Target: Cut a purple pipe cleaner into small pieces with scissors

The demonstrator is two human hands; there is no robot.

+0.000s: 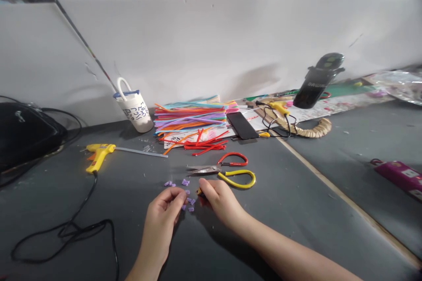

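My left hand (165, 210) is closed in a pinch, thumb against forefinger, at a small purple piece (187, 192) by its fingertips. More short purple pieces (185, 182) lie scattered on the table around those fingertips. Just to the right, my right hand (219, 199) is wrapped round a lighter (198, 191). The lighter's metal end points toward the left hand, with the thumb up on it; most of its reddish body is hidden. Beyond the hands lie scissors (212, 169) with one red and one yellow handle, blades spread slightly and pointing left.
Multicoloured pipe cleaners (187, 116) and loose red ones (206, 145) lie behind the scissors, beside a phone (243, 125). A yellow glue gun (100, 153) trails its cord at left. A white cup (138, 112), black bottle (317, 83) and purple power strip (400, 178) stand or lie around.
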